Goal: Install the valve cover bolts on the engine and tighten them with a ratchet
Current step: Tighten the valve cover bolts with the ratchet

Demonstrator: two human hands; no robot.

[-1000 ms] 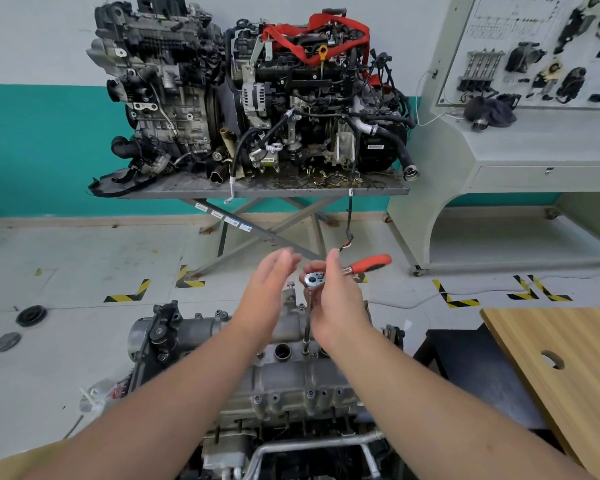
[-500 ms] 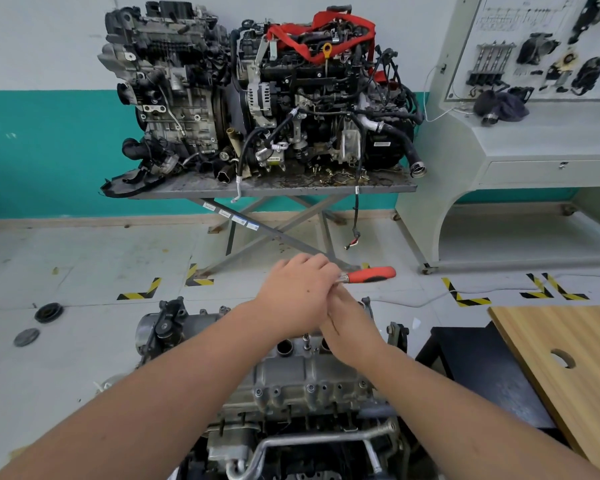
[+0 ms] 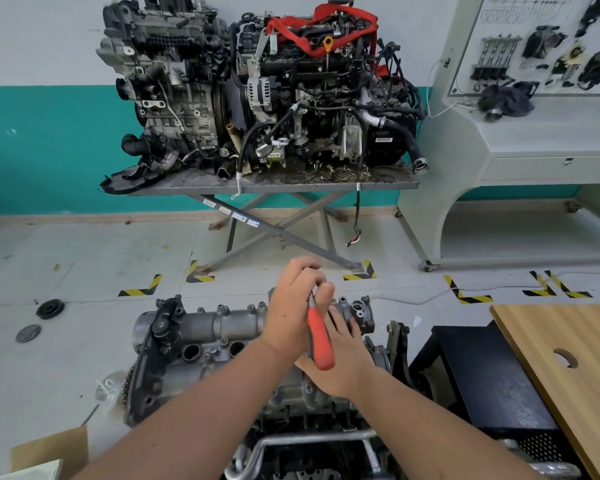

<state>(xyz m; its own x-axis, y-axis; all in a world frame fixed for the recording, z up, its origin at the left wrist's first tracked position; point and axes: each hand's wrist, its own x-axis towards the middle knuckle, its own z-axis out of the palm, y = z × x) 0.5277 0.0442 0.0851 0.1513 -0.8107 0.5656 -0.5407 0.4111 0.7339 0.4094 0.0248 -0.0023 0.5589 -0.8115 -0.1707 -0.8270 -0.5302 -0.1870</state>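
Ratchet [image 3: 321,337] stood over valve cover [image 3: 222,323] of engine [image 3: 174,372] at 6 o'clock of frame, orange handle pointing toward 6.

Left hand [image 3: 293,306] clenched round ratchet head. Right hand [image 3: 343,355] lay flat-fingered under handle, gripping nothing.

Bolt itself hidden beneath hands.

Judgement: keep head pressed square on bolt, swing handle in short arcs, socket upright to avoid slipping off.

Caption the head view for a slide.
Both hands work an orange-handled ratchet over the valve cover of a floor-level engine.
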